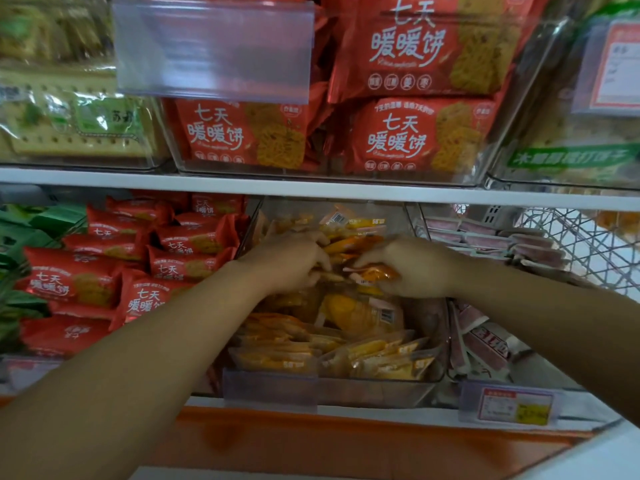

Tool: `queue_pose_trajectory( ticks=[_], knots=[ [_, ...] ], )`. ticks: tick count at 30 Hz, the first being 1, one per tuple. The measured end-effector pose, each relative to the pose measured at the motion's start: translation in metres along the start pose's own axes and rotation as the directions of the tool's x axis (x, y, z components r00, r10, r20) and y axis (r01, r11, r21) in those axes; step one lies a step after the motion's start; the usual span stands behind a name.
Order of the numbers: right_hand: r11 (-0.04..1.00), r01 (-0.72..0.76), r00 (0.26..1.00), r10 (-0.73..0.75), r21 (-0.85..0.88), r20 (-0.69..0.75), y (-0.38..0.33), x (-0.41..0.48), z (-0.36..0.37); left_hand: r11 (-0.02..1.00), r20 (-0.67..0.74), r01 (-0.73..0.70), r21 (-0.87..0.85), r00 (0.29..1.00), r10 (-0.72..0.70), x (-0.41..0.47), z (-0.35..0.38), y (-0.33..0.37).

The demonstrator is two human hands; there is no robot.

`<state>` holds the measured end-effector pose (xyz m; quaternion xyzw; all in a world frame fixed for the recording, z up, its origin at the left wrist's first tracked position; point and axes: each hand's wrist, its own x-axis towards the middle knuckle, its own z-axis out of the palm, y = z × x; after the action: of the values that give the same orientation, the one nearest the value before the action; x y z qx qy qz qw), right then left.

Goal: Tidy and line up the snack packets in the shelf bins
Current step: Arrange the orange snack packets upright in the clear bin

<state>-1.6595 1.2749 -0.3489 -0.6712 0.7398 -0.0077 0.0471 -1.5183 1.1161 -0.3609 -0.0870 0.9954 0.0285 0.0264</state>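
Under white shelf [311, 188], clear bin [381, 389] holds yellow packets [374, 358]

The light is soft and fairly dim, with a warm cast and no hard shadows. It seems to fall from above and in front: the upper red packets [429, 46] are the brightest part, while the lower bin [329, 393] sits in the shade of the shelf [311, 188]. Both forearms are darker toward the bottom edge. Pale glare streaks the clear tag holder [213, 50] and the plastic bin walls at upper right. The left hand [287, 261] and right hand [412, 268] are smeared by motion blur, as are the yellow packets [360, 317]. Wide-angle distortion bends the shelf line and softens the green packets [20, 237] at the left edge.
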Motion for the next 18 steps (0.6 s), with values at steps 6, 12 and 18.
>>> queue_pose_trajectory(
  ticks=[6, 12, 18],
  knots=[
    [0.993, -0.053, 0.986, 0.068, 0.105, -0.154, 0.010, 0.005, 0.002, 0.981, -0.129, -0.037, -0.191, 0.992, 0.012, -0.008, 0.008, 0.001],
    [0.977, -0.045, 0.957, 0.102, 0.208, -0.270, 0.012, 0.003, -0.002, 0.916, -0.105, -0.031, -0.399, 0.994, -0.011, -0.008, 0.006, -0.004],
    [0.909, -0.096, 0.869, 0.275, 0.404, -0.411, 0.014, 0.012, -0.002, 0.980, -0.103, -0.024, -0.198, 0.995, 0.003, -0.005, 0.010, -0.010]
  ],
)
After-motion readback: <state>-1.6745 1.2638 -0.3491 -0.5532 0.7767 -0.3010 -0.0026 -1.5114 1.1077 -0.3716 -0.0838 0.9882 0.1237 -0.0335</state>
